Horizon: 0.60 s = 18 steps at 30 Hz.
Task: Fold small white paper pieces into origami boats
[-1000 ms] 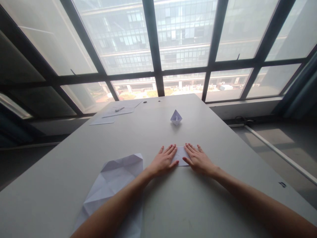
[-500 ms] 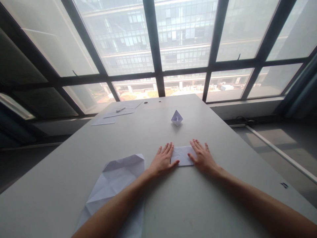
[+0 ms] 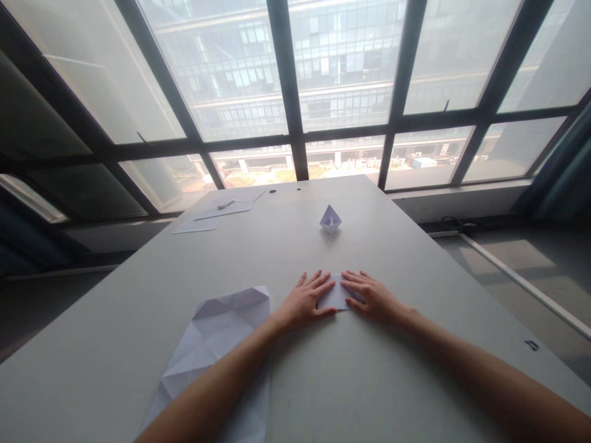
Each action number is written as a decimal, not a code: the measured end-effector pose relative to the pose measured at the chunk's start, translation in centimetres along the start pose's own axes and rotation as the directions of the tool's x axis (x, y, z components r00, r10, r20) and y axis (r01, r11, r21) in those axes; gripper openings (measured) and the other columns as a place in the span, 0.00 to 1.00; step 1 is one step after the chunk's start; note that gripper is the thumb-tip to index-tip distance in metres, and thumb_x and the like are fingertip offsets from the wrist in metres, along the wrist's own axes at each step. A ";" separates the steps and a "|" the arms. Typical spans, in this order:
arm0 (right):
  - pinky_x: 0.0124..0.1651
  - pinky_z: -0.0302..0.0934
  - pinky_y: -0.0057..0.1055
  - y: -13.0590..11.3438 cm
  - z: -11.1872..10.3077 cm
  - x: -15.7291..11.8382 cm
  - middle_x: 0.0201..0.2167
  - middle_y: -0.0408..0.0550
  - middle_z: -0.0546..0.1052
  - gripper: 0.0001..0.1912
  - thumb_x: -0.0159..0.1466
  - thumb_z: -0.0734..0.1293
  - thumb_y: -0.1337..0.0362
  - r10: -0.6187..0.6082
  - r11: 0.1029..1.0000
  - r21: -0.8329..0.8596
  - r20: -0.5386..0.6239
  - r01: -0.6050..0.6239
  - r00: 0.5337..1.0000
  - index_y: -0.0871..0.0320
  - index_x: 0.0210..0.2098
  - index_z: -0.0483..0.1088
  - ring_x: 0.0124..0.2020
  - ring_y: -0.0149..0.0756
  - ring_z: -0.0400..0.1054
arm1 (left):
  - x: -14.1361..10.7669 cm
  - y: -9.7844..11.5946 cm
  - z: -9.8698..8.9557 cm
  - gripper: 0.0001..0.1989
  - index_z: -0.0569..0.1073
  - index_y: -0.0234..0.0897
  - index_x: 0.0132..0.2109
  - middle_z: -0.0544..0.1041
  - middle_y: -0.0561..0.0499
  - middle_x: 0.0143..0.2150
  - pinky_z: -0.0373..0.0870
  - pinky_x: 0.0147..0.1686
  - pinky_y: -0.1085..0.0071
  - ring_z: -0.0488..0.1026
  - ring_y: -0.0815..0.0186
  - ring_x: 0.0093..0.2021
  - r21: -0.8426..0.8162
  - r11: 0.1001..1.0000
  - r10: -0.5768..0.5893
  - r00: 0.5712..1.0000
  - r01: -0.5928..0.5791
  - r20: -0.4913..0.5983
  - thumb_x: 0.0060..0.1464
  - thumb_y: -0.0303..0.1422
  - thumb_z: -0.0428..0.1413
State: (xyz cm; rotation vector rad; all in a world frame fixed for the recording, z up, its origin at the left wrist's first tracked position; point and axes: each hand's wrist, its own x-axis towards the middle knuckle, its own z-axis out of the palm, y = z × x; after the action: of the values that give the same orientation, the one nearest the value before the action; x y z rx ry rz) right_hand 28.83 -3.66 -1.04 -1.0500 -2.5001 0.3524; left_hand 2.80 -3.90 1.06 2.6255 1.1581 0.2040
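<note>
A small folded sheet of white paper (image 3: 333,299) lies flat on the white table (image 3: 369,381), between my hands. My left hand (image 3: 307,299) rests on its left side, fingers stretched out and spread. From the other side my right hand (image 3: 372,297) lies over the paper's right part, its fingers extended too. Both hands hide the paper's side edges. Farther back stands a folded paper boat (image 3: 330,220). A larger creased sheet (image 3: 217,332) lies to the left, partly under my left forearm.
Flat paper sheets (image 3: 194,224) lie at the table's far left, with a white pen-like object (image 3: 226,204) on top. A dark mark (image 3: 531,345) shows near the right table edge. Dark-framed windows (image 3: 341,67) rise beyond the table.
My right hand has slid left and covers more of the folded paper. The fingers of my left hand have moved right onto it, so the hands are closer together.
</note>
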 end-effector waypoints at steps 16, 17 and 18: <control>0.71 0.34 0.50 -0.3 0.4 0.1 0.70 0.59 0.51 0.36 0.70 0.54 0.47 0.201 0.969 -0.155 0.046 -0.192 0.978 0.63 0.70 0.51 0.72 0.45 0.42 | 0.1 0.3 0.1 0.38 0.53 0.45 0.71 0.49 0.47 0.73 0.41 0.69 0.52 0.44 0.54 0.73 0.062 0.998 -0.005 1.000 0.006 -0.016 0.61 0.59 0.44; 0.71 0.33 0.52 -0.4 0.5 0.1 0.70 0.59 0.50 0.37 0.70 0.53 0.46 0.232 0.960 -0.171 0.039 -0.222 0.972 0.65 0.70 0.50 0.72 0.46 0.41 | 0.1 0.3 0.2 0.38 0.53 0.45 0.71 0.49 0.47 0.73 0.41 0.69 0.52 0.45 0.54 0.73 0.065 0.998 -0.007 1.000 0.008 -0.020 0.61 0.59 0.44; 0.71 0.32 0.52 -0.4 0.6 0.1 0.70 0.60 0.50 0.38 0.70 0.53 0.46 0.260 0.951 -0.184 0.033 -0.250 0.965 0.66 0.70 0.50 0.72 0.47 0.40 | 0.1 0.3 0.2 0.38 0.54 0.45 0.71 0.49 0.47 0.73 0.41 0.69 0.52 0.45 0.54 0.73 0.067 0.998 -0.009 1.000 0.010 -0.024 0.61 0.59 0.44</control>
State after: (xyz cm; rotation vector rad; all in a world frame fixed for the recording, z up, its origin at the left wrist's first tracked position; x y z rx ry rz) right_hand 28.27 -3.90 -1.35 -1.4620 -2.4845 0.2376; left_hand 3.10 -4.03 0.94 2.6824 1.2054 0.1982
